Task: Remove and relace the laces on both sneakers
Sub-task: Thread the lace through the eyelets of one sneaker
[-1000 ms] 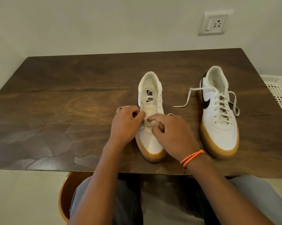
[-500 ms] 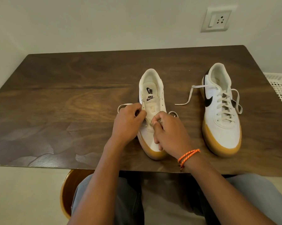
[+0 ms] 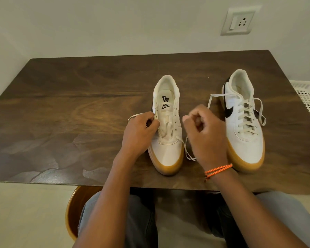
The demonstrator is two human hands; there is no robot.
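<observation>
On the table (image 3: 79, 104), the near sneaker (image 3: 168, 138) is steadied at its eyelet edge by the left hand (image 3: 139, 133), fingers curled; its lace (image 3: 187, 149) is pinched & drawn out sideways by the right hand (image 3: 204, 129). Step judged: unlacing, approx. last eyelets left; next, lace pulled fully free w/ shoe held down. The other sneaker (image 3: 243, 126) sits laced, at right.

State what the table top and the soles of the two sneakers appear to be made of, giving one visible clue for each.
Table top: apparently dark wood or wood-look laminate, with swirling grain and a soft sheen. Sneaker soles: probably gum rubber, tan, smooth and matte.
</observation>
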